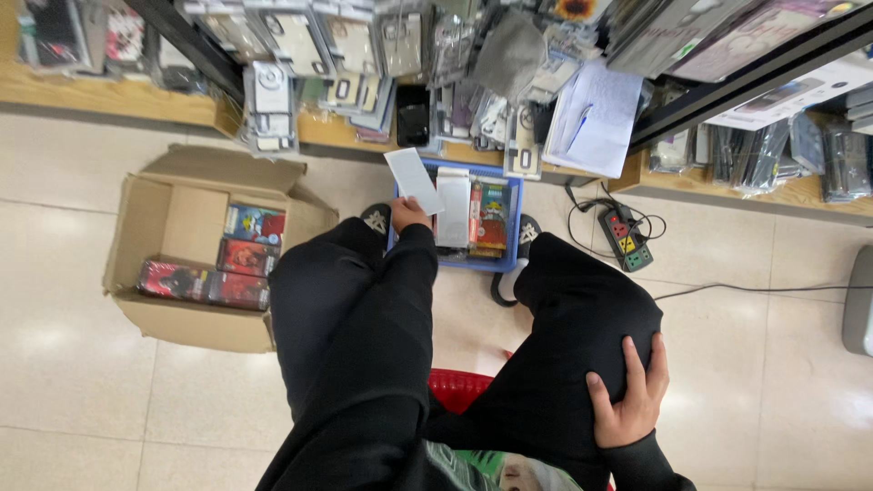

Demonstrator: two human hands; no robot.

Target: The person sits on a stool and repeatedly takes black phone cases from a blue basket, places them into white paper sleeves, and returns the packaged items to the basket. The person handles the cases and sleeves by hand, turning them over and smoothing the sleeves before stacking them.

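Left hand pinching a flat white rectangular packet over the blue plastic crate on the floor, not yet dropped in. Right hand spread flat on knee. Open cardboard box nearby, partly filled.

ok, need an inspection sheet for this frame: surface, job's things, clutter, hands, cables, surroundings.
Surface: pale tiled floor.
Job's things: white flat packet held over blue crate of packaged items.
Clutter: open cardboard box with red packets, left of the knees.
Hands: left hand in a grip on the packet; right hand resting open on the right knee.
Cables: power strip, black cords on floor.
Surroundings: wooden shelf with hanging packaged goods; red stool.
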